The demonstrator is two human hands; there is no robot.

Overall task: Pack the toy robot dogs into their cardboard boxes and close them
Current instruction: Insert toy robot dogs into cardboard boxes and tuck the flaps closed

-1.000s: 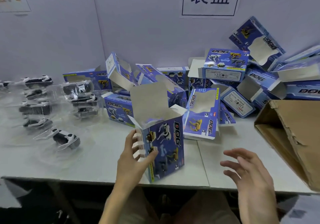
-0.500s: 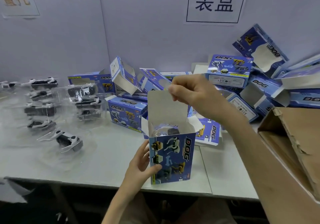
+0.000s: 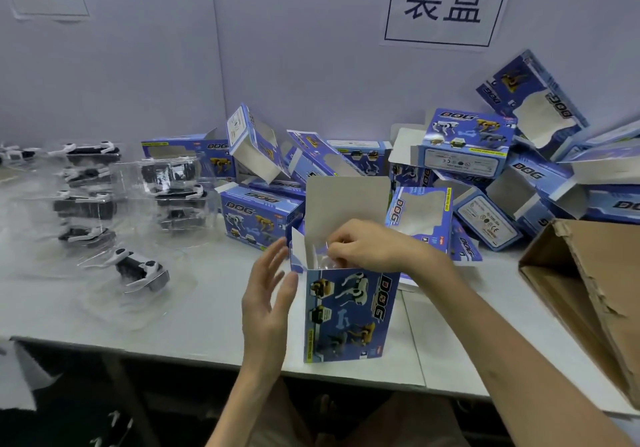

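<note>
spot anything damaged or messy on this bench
The brown carton on the right has a torn, ragged front edge. Behind the upright box being packed, the blue boxes lie in a jumbled heap, tilted every way with flaps open.

1. Bare table (image 3: 207,315) lies open between the wrapped toy dogs (image 3: 138,268) and the upright box (image 3: 349,315)
2. A heap of boxes (image 3: 485,204) blocks the back
3. A brown carton (image 3: 595,291) closes the right side

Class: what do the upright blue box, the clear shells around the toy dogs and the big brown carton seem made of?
Upright blue printed box: thin paperboard, colour-printed outside, plain grey inside. Clear shells: likely thin plastic, see-through, glinting. Big brown carton: probably corrugated cardboard, matt, with torn ragged edge.
</note>
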